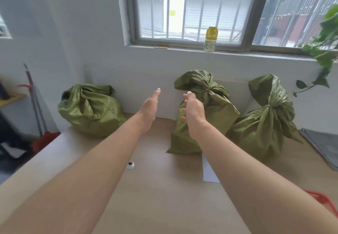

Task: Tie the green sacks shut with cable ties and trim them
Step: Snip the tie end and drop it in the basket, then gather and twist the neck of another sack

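Note:
Three green sacks stand at the far side of a wooden table (155, 197), against the wall. The left sack (91, 109) slumps with a loosely bunched top. The middle sack (214, 109) and the right sack (265, 124) have their necks gathered tight. My left hand (150, 109) reaches forward with straight fingers, empty, between the left and middle sacks. My right hand (193, 111) hovers in front of the middle sack's left side, fingers loosely bent, holding nothing. No cable tie or cutter is clearly visible.
A small white round object (130, 165) and a white sheet (209, 171) lie on the table. A red item (321, 200) pokes in at the right edge. A yellow bottle (210, 38) stands on the windowsill; a plant (325, 50) hangs right. A broom (36, 109) leans left.

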{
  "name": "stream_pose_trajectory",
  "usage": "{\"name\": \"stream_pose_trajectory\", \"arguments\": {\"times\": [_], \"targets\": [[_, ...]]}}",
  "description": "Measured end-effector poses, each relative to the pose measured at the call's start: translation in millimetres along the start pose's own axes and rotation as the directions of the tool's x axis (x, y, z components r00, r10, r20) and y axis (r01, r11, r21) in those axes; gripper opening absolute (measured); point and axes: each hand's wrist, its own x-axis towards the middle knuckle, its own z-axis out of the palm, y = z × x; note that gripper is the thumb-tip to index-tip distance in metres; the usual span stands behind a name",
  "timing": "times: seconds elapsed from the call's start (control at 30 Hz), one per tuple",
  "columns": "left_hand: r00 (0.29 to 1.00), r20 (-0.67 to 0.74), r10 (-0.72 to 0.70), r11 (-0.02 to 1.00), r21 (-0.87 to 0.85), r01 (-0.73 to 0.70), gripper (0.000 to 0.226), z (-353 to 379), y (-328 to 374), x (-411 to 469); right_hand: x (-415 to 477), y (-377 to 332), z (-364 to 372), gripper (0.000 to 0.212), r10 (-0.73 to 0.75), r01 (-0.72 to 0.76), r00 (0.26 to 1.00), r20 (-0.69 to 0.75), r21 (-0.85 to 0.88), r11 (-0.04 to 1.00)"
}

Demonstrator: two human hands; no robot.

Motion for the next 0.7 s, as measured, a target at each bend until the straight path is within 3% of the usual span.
{"name": "stream_pose_trajectory", "arguments": {"times": [0.37,0.7], "targets": [[0.997,-0.035,0.070,0.998,0.013,-0.069,0.065,-217,9,-88,-123,10,195,0.044,-0.018,0.017,0.999,0.027,0.026,1.000],[0.994,-0.105,0.027,1.000,0.008,-0.027,0.064,-337,16,-66,-134,1,300,0.043,-0.041,0.041,0.993,0.110,0.000,0.999]]}}
